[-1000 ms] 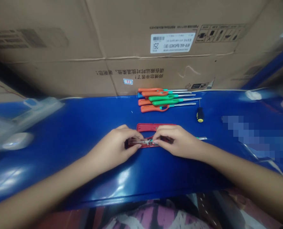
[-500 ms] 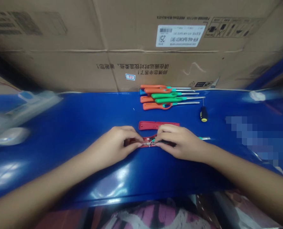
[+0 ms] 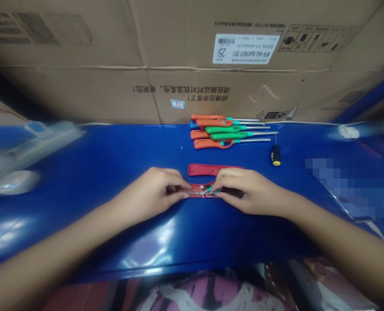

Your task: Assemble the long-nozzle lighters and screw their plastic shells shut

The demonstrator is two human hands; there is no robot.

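Observation:
My left hand (image 3: 157, 190) and my right hand (image 3: 243, 190) meet at the middle of the blue table (image 3: 114, 155). Both pinch a long red lighter shell half (image 3: 198, 191) that lies flat, with small metal and green inner parts showing between my fingertips. The fingers of both hands are closed on it. A second red shell half (image 3: 211, 169) lies just behind, untouched.
Several orange and green long-nosed lighters (image 3: 226, 131) lie stacked at the back by a large cardboard box (image 3: 192, 60). A small black and yellow screwdriver (image 3: 276, 155) lies to their right. Blurred pale objects (image 3: 17, 181) sit at the left edge.
My hands have stayed on the red shell half with only small finger shifts. The metal tip seen beyond my right hand is now hidden. The view steadied.

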